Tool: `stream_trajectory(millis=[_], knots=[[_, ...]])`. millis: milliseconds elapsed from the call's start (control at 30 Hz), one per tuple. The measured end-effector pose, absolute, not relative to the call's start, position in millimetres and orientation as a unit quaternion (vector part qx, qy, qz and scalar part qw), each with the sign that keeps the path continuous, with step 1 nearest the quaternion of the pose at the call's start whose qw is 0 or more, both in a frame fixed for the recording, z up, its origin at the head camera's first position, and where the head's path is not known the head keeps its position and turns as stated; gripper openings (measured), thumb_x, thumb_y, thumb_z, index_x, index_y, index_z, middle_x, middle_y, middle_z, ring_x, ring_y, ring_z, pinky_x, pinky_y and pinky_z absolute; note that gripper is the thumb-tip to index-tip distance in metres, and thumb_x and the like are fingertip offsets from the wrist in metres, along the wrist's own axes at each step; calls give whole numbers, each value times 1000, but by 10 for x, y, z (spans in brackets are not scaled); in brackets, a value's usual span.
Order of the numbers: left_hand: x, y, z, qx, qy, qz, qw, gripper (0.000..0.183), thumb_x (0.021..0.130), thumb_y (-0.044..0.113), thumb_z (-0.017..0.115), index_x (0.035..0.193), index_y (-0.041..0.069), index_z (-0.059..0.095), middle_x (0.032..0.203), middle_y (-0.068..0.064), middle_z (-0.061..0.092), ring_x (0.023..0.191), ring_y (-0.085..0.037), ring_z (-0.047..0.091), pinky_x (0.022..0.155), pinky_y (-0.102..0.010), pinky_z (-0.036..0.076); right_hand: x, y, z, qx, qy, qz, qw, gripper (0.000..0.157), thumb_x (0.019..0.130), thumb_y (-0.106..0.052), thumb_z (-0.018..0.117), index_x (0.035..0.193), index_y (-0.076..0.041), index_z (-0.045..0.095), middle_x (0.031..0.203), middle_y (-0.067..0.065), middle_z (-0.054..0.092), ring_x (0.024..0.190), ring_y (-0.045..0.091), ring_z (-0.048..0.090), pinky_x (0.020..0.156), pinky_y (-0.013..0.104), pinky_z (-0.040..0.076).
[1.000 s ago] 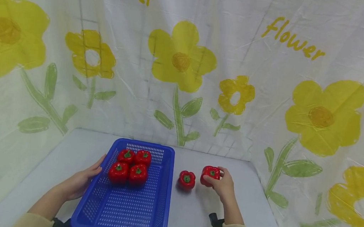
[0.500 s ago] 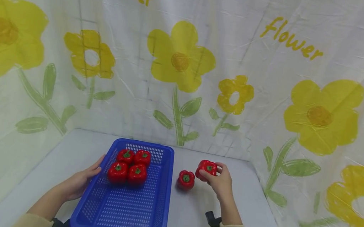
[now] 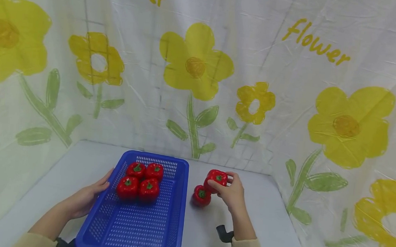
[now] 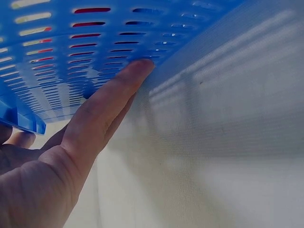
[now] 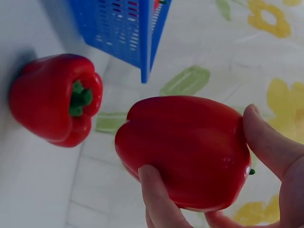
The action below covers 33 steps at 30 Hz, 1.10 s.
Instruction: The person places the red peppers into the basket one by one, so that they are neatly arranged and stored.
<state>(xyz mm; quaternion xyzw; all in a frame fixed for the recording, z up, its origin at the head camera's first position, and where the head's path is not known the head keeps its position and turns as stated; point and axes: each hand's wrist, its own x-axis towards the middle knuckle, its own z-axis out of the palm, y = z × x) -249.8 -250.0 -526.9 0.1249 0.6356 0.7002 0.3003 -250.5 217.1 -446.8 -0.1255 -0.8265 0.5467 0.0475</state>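
My right hand holds a red bell pepper between thumb and fingers, above the table. In the right wrist view, this bell pepper lies sideways in the grip, its green stem toward the palm. A second red bell pepper sits on the table, partly overlapped by the held one in the head view. My left hand rests along the left side of a blue perforated basket. In the left wrist view, a straight finger of this hand touches the slotted blue plastic.
Several red bell peppers stand close together in the far half of the basket. The white table ends at a hanging curtain printed with yellow flowers. Black wrist mounts are worn on both wrists.
My right hand has lifted the bell pepper and carried it left, from beside the other loose pepper to above it. My left hand and the basket have stayed in place.
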Motion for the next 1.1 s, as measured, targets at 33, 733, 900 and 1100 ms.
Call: stream_trajectory(millis=[33,733,900,1100], knots=[[-2498,-2500,-5267,125,636,700,300,63,111,40,18,154,37,-27,164,-20,-28,148,-58,3,108,-62,42,-2505,2148,-4458,-124,-827,546,50,87,75,-39,89,143,-10,43,139,22,52,122,42,57,80,43,62],[-2503,-2475,-5255,113,635,702,302,63,111,40,20,155,38,-25,165,-20,-26,149,-57,7,108,-60,43,-2496,1806,-4281,-103,-851,513,46,90,73,-53,87,142,-10,48,137,20,57,122,39,58,86,54,59],[-2504,-2490,-5257,114,639,700,300,63,111,40,20,154,38,-26,164,-21,-26,148,-58,7,108,-61,43,-2529,1702,-4235,-91,-857,506,47,89,72,-58,85,140,-13,51,136,18,58,121,38,58,86,55,59],[-2494,-2502,-5260,114,640,699,299,63,111,40,20,154,36,-26,164,-23,-26,147,-59,10,105,-62,44,-2544,1613,-4209,-73,-867,491,40,89,71,-60,85,140,-14,52,137,17,59,120,37,59,88,58,57]])
